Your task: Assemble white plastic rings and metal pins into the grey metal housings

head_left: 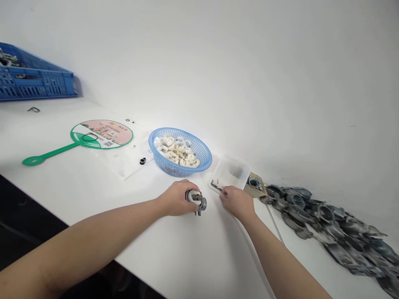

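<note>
My left hand point(181, 197) is wrapped round a small grey metal housing point(203, 203) and holds it just above the white table. A white plastic piece point(195, 196) with brass-coloured bits sits in the top of that housing. My right hand point(237, 202) reaches to the near edge of a clear plastic box point(229, 172), its fingers pinched together. Small thin metal pieces point(215, 185) lie in the box beside those fingertips. Whatever the fingertips hold is hidden. Behind my hands stands a blue basket point(202, 164) filled with white plastic rings point(177, 150).
Grey metal housings point(324, 220) are piled along the right. A cardboard box point(256, 189) touches the clear box. A green-handled fan point(106, 133), black rings point(142, 161) and a clear bag point(124, 166) lie left. A blue crate point(37, 81) stands far left, by the wall.
</note>
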Demonstrator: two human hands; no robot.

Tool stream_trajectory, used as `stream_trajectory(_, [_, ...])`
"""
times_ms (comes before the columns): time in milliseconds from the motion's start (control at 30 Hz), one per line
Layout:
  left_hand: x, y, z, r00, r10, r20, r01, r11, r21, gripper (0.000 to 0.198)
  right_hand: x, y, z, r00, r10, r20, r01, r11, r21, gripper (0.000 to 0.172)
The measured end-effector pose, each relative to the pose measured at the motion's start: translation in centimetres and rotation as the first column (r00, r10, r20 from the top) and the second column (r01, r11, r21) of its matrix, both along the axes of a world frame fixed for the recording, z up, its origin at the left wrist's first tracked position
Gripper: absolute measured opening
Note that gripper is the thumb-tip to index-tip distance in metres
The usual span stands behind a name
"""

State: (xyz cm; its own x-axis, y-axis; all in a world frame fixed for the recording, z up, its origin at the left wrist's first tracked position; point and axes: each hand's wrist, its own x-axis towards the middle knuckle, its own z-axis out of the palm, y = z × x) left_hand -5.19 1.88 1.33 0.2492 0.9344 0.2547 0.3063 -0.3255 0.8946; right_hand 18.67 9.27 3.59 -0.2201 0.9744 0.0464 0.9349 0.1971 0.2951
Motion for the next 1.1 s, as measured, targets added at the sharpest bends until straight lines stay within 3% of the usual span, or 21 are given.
stream_trajectory(267, [-0.1,0.0,0.0,1.0,0.006,0.0,-0.006,1.0,0.004,0.032,0.2,0.2,0.3,0.997,0.072,-0.02,-0.073,0.996,-0.056,0.014])
stream_trajectory(433, [-0.1,0.0,-0.1,1.0,0.005,0.003,-0.005,1.0,0.009,0.032,0.1,1.4,1.2,0.995,0.042,-0.087,-0.053,0.991,-0.12,0.033])
stream_trajectory(567, [-0.1,0.1,-0.2,1.0,0.008,0.001,-0.008,1.0,0.006,0.032,0.0,2.6,1.9,0.986,-0.023,-0.166,-0.003,0.988,-0.152,0.03])
stream_trajectory(733, [-0.1,0.2,-0.3,1.0,0.001,-0.005,-0.001,1.0,0.014,0.032,-1.1,3.7,2.2,0.992,-0.009,-0.122,-0.007,0.991,-0.131,0.026])
stream_trajectory(900, [0.0,0.3,-0.3,1.0,0.007,0.004,-0.007,1.0,0.021,0.031,-2.7,4.3,1.9,0.997,0.029,-0.069,-0.036,0.995,-0.097,0.014])
stream_trajectory(1100, [0.0,0.2,-0.3,1.0,0.001,0.003,-0.001,0.999,0.035,0.03,-3.2,4.7,1.0,0.999,-0.002,-0.042,0.0,0.999,-0.04,0.016])
